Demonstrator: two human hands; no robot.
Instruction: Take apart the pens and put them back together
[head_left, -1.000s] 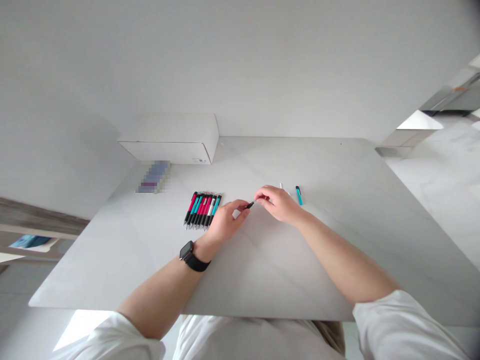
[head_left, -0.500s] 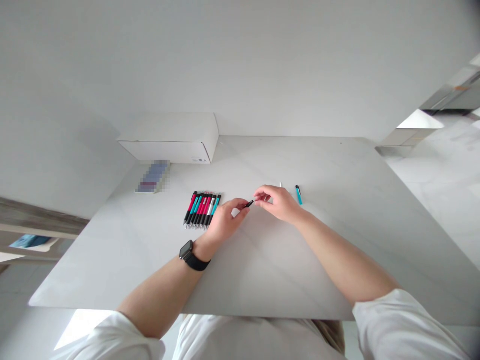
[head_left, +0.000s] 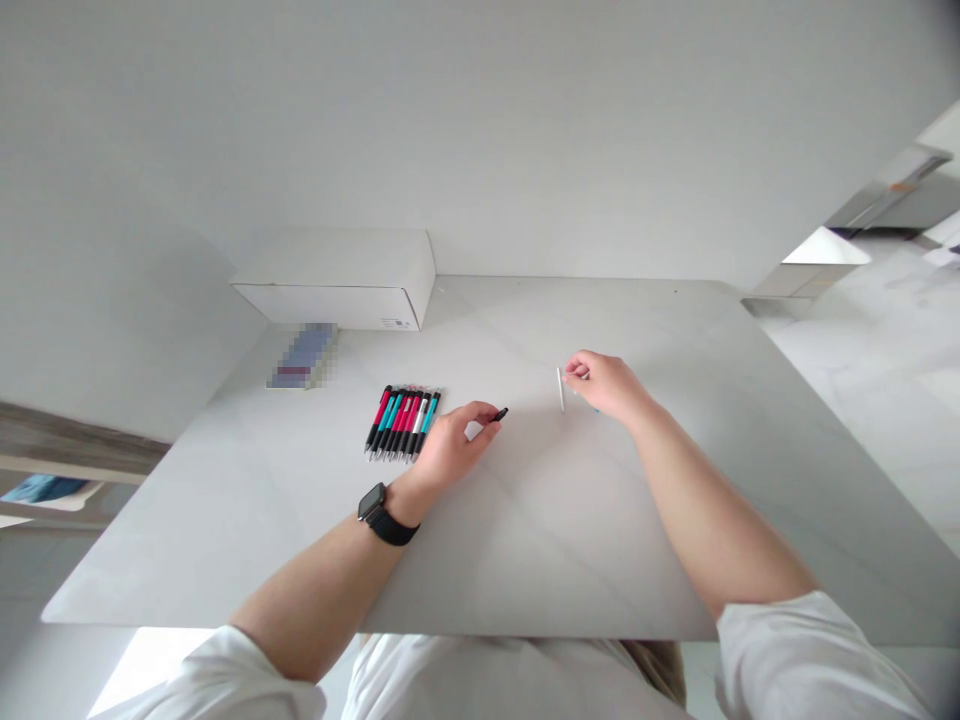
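My left hand is closed in a pinch on a short black pen part, whose end sticks out past the fingertips. My right hand hovers at the right of the table, thumb and fingers pressed together; whatever they may hold is too small to make out. Just left of those fingertips lies a thin white pen refill. Under the right hand, a sliver of the teal pen barrel shows, the rest hidden. A row of red, teal and white pens lies side by side to the left of my left hand.
A white box stands at the back left against the wall. In front of it lies a small blurred blue packet. The pale marble-look table has its front edge close to my body.
My right hand has moved right, away from my left hand, and now covers most of the teal barrel. The white refill shows in full. My left hand has stayed put with the black part.
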